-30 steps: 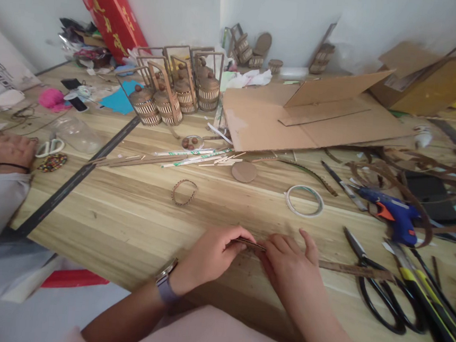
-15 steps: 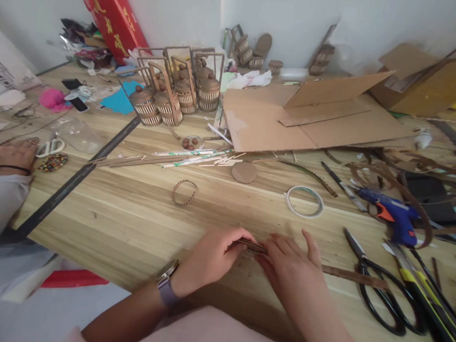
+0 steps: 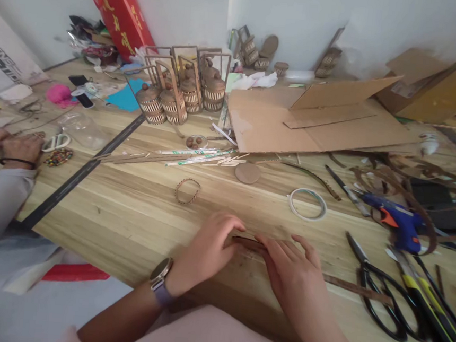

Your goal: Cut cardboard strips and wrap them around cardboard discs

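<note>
A narrow brown strip (image 3: 250, 242) runs between my hands near the table's front edge; its long tail passes beneath my right hand and lies over the handles of the black scissors (image 3: 380, 293). My left hand (image 3: 205, 254), a watch on its wrist, has thumb and fingers closed round the strip's left end. From above, my right hand (image 3: 294, 264) presses its fingers along the strip, with one finger raised. Its fingertips are partly hidden. Beyond my hands lie a small checked ring (image 3: 187, 191), a roll of white tape (image 3: 308, 191) and a brown disc (image 3: 247, 172).
A blue glue gun (image 3: 395, 217) and a yellow-black cutter (image 3: 425, 294) lie at right. Little lidded baskets (image 3: 177, 105) stand behind, beside a flat cardboard sheet (image 3: 264, 126). Thin sticks (image 3: 229, 160) lie mid-table. At far left, another person's hands (image 3: 20, 147) work.
My left hand has shifted slightly left and its fingers have loosened a little, with more of the strip showing between my hands. The whole view has moved slightly.
</note>
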The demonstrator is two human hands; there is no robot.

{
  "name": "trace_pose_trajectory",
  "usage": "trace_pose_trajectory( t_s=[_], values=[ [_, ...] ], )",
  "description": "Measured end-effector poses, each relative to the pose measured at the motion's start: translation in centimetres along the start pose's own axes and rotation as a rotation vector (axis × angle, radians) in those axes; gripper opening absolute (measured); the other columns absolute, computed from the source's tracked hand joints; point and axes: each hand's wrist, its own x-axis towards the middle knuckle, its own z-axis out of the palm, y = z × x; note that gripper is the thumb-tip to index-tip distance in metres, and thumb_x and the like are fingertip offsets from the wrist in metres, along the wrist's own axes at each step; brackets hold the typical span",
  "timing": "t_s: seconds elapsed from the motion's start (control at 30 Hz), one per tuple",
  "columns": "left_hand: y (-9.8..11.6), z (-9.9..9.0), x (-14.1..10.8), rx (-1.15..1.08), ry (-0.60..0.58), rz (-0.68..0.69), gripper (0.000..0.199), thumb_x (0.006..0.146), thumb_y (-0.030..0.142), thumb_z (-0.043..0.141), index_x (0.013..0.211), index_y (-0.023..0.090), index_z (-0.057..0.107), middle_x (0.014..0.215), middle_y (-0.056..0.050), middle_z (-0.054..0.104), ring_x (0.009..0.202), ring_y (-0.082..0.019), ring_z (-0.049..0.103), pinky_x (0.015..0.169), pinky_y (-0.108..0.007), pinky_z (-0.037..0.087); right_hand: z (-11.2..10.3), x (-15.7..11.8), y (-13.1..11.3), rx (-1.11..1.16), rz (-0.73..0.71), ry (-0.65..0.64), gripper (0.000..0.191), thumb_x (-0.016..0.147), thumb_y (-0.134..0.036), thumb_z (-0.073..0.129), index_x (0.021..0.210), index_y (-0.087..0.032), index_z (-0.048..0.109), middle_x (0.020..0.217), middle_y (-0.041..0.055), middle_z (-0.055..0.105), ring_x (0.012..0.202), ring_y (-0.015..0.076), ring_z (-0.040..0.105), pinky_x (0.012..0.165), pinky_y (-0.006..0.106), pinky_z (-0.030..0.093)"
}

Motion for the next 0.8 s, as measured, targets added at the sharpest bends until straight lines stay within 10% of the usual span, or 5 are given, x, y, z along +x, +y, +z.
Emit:
trace_pose_trajectory(
  t_s=[0.27,0.8],
  values=[
    [-1.3,-0.2,0.5,0.112,-0.186,-0.157,0.023,0.085,0.009,0.064,0.106,0.018,0.067,0.1,-0.006,0.07,0.091,-0.022,0.063,0.083,-0.032,0.047,0.0,-0.6,1.4,-0.026,-0.059,-0.016,0.017,0.096,-0.015,0.045,0.099,-0.021,0.06,0.078,-0.0007,0.073,0.071,0.0161,0.067,0.087,0.034,0.037],
    [-0.7,0.6,0.8,0.105,-0.149,-0.212,0.019,0.085,0.009,0.063,0.1,0.017,0.072,0.101,-0.007,0.075,0.097,-0.024,0.068,0.086,-0.033,0.048,0.6,-1.2,2.6,0.002,-0.039,-0.058,0.014,0.096,-0.021,0.048,0.101,-0.024,0.061,0.085,0.0007,0.075,0.076,0.018,0.07,0.085,0.035,0.04]
  ],
)
